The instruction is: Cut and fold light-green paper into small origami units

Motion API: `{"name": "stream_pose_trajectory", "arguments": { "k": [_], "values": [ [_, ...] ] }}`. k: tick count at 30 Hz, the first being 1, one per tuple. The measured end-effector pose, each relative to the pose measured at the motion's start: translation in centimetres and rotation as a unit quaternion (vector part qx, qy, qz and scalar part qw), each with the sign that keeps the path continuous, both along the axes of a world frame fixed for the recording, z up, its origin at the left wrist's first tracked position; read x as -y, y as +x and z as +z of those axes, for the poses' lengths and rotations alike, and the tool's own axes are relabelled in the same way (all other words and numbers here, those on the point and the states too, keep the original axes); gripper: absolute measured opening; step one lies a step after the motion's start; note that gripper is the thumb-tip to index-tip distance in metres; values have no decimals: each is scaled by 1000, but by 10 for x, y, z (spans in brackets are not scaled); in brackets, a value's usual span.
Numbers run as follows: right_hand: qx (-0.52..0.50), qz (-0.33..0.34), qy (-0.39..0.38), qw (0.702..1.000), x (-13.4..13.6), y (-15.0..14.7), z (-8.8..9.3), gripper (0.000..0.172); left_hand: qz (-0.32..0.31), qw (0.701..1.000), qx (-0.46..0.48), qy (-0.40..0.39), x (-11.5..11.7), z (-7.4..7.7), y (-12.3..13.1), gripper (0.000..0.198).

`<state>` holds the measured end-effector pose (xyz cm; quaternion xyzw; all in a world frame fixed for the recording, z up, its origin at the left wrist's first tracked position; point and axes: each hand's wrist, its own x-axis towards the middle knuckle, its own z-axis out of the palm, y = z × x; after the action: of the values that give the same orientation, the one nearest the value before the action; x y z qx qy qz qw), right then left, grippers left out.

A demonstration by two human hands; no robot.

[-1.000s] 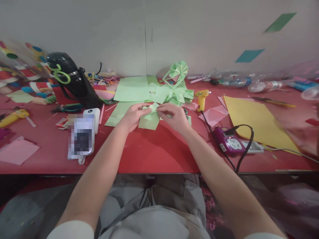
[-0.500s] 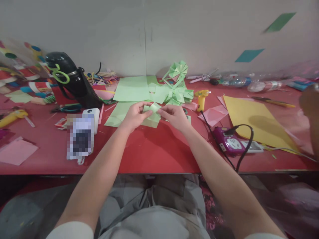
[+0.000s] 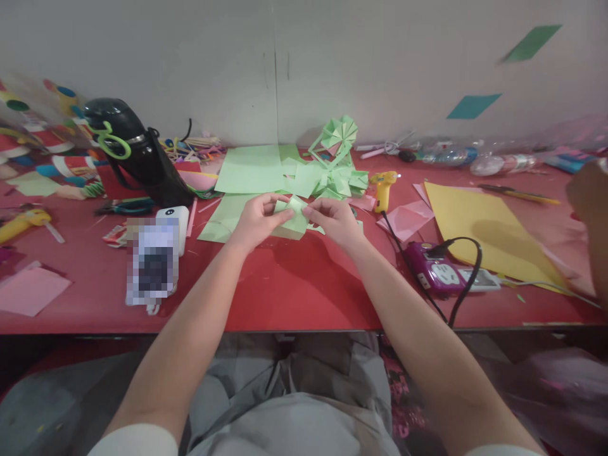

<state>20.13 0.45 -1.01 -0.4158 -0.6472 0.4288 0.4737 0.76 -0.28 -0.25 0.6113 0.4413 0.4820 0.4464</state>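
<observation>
Between my two hands is a small piece of light green paper [image 3: 295,214], creased and partly folded. My left hand [image 3: 259,221] pinches its left side between thumb and fingers. On the right side, my right hand [image 3: 336,221] grips the paper's edge with its fingertips. Just beyond my hands lie larger light green sheets [image 3: 249,168], some overlapping. Behind my right hand stand folded green paper fans [image 3: 340,136] joined with paper strips. Parts of the sheets under my hands are hidden.
A yellow glue gun [image 3: 384,190], a purple power strip [image 3: 434,269] with cables and yellow paper [image 3: 484,228] are on the right. Left are a black bottle [image 3: 137,152], a phone [image 3: 154,263] and a second yellow glue gun [image 3: 23,225]. Another person's arm [image 3: 591,221] reaches in at the far right.
The small green paper has tilted a little between my fingers, while both hands stay nearly in place. The other person's arm at the right edge has shifted slightly left.
</observation>
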Motion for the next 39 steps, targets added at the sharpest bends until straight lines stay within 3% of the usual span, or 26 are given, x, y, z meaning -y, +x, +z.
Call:
{"name": "stream_pose_trajectory", "arguments": {
  "k": [5,13,19,28,32,39],
  "values": [
    [-15,-14,-16,1000,-2,0,-2,38,-5,998,54,-22,-2,0,0,43],
    [-11,20,-19,1000,5,-3,6,37,-44,999,19,16,0,-1,1,40],
    [-27,6,-19,999,0,-1,0,39,-49,999,18,15,-4,-6,-1,53],
    [12,5,5,1000,5,-5,5,38,-79,997,9,22,-1,-6,3,48],
    [23,-9,14,1000,5,-3,4,39,-66,998,-5,22,1,-3,1,48],
    [18,-10,-1,1000,6,-3,6,34,-20,1000,-15,7,0,0,0,32]
  ]
}}
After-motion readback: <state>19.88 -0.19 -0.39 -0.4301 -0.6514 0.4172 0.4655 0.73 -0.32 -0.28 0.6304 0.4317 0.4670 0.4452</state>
